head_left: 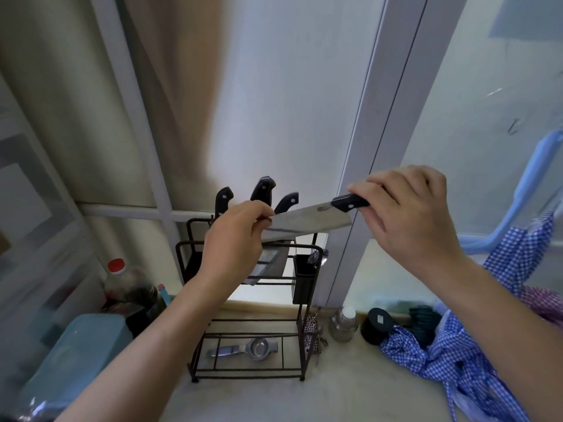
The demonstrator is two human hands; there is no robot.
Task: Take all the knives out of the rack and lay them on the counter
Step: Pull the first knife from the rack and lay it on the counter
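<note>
A black wire rack [249, 330] stands on the pale counter [335, 391] against the window. Three black knife handles [262, 190] stick up from its top. I hold a wide-bladed knife [310, 222] level above the rack. My right hand [408, 214] grips its black handle, and my left hand [234, 239] pinches the far end of the blade. Below my left hand, blades [271, 263] of the racked knives show through the wires.
A black utensil cup [304, 278] hangs on the rack's right side. A metal squeezer [243, 350] lies on its bottom shelf. Blue checked cloth [451, 354], a metal jar [344, 324] and a black tub [377, 325] sit right; a bottle [122, 284] and teal box [76, 360] sit left.
</note>
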